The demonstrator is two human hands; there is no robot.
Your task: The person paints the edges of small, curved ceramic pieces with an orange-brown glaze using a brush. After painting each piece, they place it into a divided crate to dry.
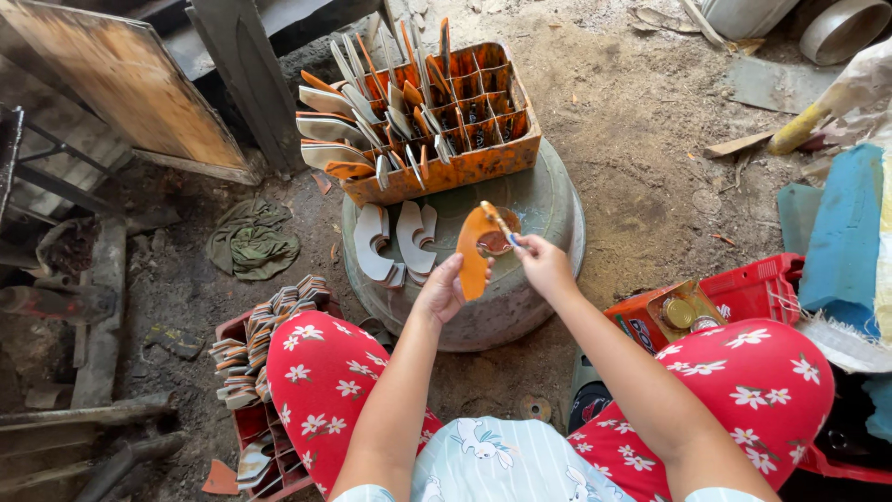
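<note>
An orange sole-shaped piece is held upright, long axis near vertical, in the closed fingers of the left hand, while a thin brush is pinched by the right hand just beside it, above an overturned metal basin.

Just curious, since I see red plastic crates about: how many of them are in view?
2. One red crate sits by the person's left knee, filled with stacked curved pieces. The other red crate lies beyond the right knee, holding small tins; parts of both are hidden by the legs.
</note>
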